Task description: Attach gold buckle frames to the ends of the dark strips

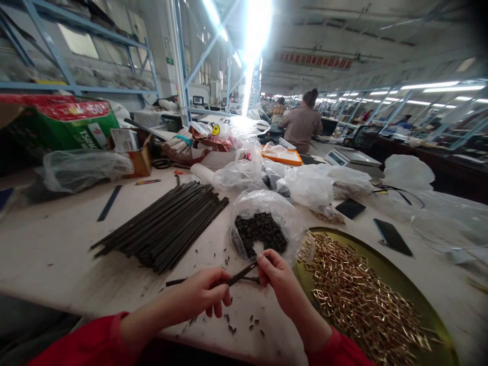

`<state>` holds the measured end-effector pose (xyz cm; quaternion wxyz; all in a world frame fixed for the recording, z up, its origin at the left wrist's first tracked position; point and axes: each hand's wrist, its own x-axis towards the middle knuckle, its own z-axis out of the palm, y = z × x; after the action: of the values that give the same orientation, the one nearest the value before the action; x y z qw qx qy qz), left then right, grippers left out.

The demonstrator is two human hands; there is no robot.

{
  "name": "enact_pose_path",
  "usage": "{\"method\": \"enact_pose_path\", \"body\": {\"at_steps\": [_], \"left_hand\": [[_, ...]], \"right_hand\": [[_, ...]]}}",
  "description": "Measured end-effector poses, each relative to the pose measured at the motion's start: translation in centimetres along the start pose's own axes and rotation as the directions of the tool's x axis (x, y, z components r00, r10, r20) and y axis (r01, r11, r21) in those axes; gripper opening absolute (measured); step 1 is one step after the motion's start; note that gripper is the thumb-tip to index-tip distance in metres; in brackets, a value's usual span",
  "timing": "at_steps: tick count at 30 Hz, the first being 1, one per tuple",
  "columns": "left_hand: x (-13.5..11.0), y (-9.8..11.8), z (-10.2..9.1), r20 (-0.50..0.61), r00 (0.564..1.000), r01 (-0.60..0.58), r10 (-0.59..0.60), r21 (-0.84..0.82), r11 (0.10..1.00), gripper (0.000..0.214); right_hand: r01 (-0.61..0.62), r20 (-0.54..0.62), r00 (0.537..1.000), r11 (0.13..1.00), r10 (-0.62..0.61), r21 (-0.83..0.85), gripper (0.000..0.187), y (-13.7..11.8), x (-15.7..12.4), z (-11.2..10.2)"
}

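Observation:
My left hand (pixel 202 295) is closed around a thin dark strip (pixel 241 275) near the table's front edge. My right hand (pixel 276 277) pinches the strip's far end, where some small piece may sit between the fingertips; I cannot make it out. A second dark strip (pixel 177 281) lies on the table under my hands. Just beyond them is an open clear bag of small dark pieces (pixel 261 233). A big pile of long dark strips (pixel 168 226) lies to the left. A round tray (pixel 414 297) heaped with gold-coloured metal clips is at the right.
Small dark bits (pixel 244 323) are scattered on the white table by my hands. Clear plastic bags (pixel 308 185), two black phones (pixel 392 237), a scale (pixel 353 158), an orange tray (pixel 282 155) and cartons (pixel 61 122) crowd the far side. A person (pixel 303 124) sits with their back to me further down.

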<state>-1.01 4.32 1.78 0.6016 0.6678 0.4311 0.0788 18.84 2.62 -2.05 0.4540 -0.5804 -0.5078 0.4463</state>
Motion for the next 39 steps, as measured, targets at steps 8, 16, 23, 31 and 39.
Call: {"method": "enact_pose_path", "body": {"at_steps": [8,16,23,31,39], "left_hand": [[1.6,-1.3,0.2,-0.036,0.978,0.155,-0.208,-0.544,0.824,0.033],[1.5,-2.1,-0.6,-0.03,0.971,0.167,-0.238,-0.626,0.762,0.03],[0.2,-1.3,-0.4,-0.044,0.969,0.17,-0.243,-0.598,0.783,0.035],[-1.5,-2.3,0.0,-0.101,0.978,0.1,-0.182,-0.537,0.837,0.045],[-2.1,-2.4,0.8,-0.178,0.972,0.081,-0.152,-0.352,0.932,0.052]], "right_hand": [[0.11,0.051,0.994,0.778,-0.1,-0.618,0.01,1.9,5.8,-0.6],[0.152,0.172,0.985,0.539,-0.014,-0.829,0.016,2.3,7.6,0.5],[0.141,0.194,0.978,0.461,0.07,-0.876,0.009,2.2,7.0,0.0],[0.127,0.153,0.988,0.558,0.0,-0.82,0.021,1.4,5.6,0.1],[-0.103,0.055,0.993,0.995,0.104,-0.016,0.033,0.9,0.7,-0.2]]}}
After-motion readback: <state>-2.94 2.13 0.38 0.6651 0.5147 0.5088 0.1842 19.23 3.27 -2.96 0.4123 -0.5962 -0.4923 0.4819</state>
